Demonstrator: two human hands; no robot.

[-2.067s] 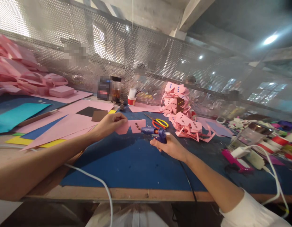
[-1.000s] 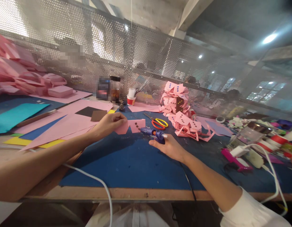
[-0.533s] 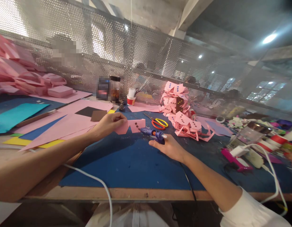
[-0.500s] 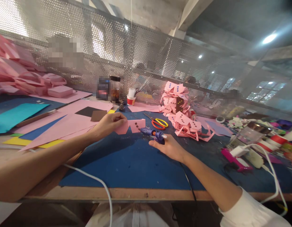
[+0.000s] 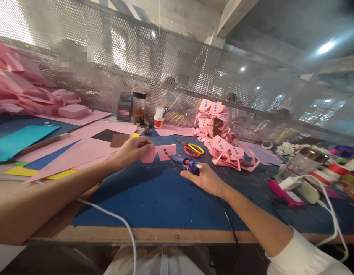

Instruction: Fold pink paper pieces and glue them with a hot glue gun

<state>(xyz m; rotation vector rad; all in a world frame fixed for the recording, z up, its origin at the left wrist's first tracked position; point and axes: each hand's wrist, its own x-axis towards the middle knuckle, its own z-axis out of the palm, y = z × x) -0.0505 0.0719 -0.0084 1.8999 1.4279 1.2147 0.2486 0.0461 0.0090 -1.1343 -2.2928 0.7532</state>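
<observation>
My left hand (image 5: 131, 151) is closed on a pink paper cut-out (image 5: 162, 152) with small brown squares and holds it over the blue table mat (image 5: 154, 198). My right hand (image 5: 207, 179) grips a purple glue gun (image 5: 185, 162). The gun's nozzle points left and touches the lower edge of the cut-out. A black cord runs from the gun back under my right forearm.
Red and yellow scissors (image 5: 192, 148) lie just behind the glue gun. A heap of pink cut-outs (image 5: 219, 133) stands at the back. Pink, blue and yellow paper sheets (image 5: 65, 149) spread at the left. A power strip and white cable (image 5: 305, 187) lie at the right.
The right hand has lowered slightly and tipped the glue gun's nozzle down to the cut-out. The left hand and the cut-out have stayed in place.
</observation>
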